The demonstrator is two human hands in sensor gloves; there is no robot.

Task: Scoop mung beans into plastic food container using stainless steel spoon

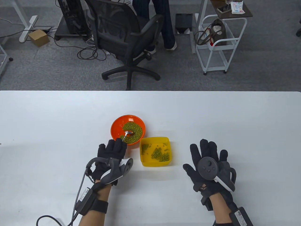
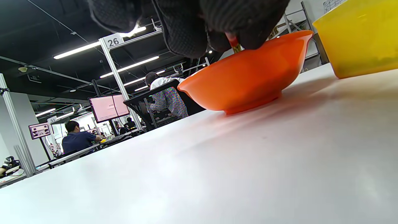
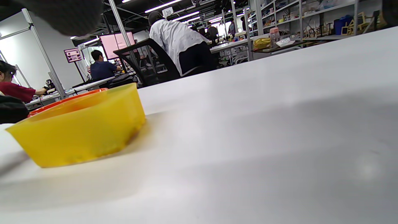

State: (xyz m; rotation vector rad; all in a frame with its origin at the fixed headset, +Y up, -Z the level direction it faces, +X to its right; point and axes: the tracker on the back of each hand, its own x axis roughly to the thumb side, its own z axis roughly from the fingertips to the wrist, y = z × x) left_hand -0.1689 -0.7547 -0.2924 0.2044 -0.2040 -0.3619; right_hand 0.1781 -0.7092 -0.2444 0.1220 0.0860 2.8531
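Left hand (image 1: 112,154) grips the shiny spoon (image 1: 127,134), which points far-right into the beans (image 1: 134,135) in the orange bowl (image 1: 117,124); right hand (image 1: 209,162) rests flat, fingers spread, holding nothing.

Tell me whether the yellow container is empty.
Not empty: the yellow container holds scattered mung beans covering only part of its floor.

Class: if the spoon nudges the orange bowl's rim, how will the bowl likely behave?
The bowl sits on a narrow foot with flaring sides, so it may tip. It looks like light plastic on a smooth table, so it probably slides.
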